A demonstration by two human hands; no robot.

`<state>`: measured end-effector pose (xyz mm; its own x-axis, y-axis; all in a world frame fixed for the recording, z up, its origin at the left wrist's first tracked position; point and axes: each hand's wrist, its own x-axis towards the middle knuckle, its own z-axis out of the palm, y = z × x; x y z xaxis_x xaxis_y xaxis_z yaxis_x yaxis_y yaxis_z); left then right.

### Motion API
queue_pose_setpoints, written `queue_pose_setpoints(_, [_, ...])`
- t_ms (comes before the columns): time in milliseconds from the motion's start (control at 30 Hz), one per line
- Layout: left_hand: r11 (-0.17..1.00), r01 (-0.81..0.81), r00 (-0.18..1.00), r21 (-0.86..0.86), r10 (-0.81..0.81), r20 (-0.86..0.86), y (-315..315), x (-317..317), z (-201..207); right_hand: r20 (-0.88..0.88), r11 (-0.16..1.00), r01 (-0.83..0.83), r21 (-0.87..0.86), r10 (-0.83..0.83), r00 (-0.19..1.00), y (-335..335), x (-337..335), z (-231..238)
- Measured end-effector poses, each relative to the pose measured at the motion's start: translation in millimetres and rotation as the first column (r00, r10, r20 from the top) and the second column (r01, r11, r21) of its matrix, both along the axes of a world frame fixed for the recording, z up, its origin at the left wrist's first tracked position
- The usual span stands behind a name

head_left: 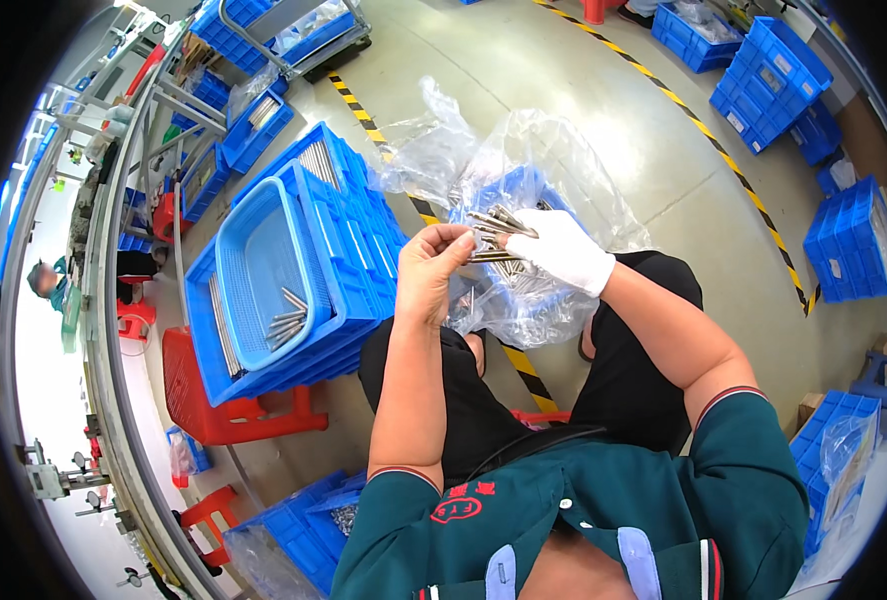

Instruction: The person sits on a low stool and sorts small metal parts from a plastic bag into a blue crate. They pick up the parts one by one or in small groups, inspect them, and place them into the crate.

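Observation:
My right hand (568, 255), in a white glove, is closed around a bunch of metal rods (501, 220) that fan out to the left. My bare left hand (431, 268) pinches the near end of a metal rod (493, 257), whose other end reaches the gloved hand. Below both hands stands a blue crate (511, 187) lined with a clear plastic bag (563, 150). More rods lie in the bag, partly hidden by my hands.
Left of my knees, a light blue basket (248, 225) with several rods sits on stacked blue crates (353, 225). A red stool (203, 390) stands beside them. Blue crates (768, 85) are stacked at the far right. Another person (63, 290) sits at far left.

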<state>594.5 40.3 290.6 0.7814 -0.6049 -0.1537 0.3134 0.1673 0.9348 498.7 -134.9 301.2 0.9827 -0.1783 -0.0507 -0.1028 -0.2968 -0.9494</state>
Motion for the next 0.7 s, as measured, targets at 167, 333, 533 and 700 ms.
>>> queue_pose_setpoints(167, [0.996, 0.046, 0.996, -0.072, -0.051, -0.073, 5.9, 7.2, -3.0, -0.043, 0.997, -0.054, -0.049, 0.052, 0.998, 2.5, 0.2, 3.7])
queue_pose_setpoints(333, [0.996, 0.069, 0.993, -0.063, -0.074, -0.088, 6.2, 6.9, -2.6, -0.039, 0.989, -0.083, -0.12, 0.079, 0.996, 1.8, 0.8, 2.0])
queue_pose_setpoints(533, [0.995, 0.1, 0.994, -0.008, -0.1, -0.03, 8.4, 8.6, -2.0, -0.037, 0.982, -0.103, -0.157, 0.098, 0.995, 0.7, -2.2, 8.7])
queue_pose_setpoints(700, [0.992, 0.103, 0.995, 0.068, -0.104, 0.01, 8.9, 8.4, -0.1, -0.035, 0.938, -0.112, -0.328, 0.106, 0.994, 1.6, -4.9, 14.9])
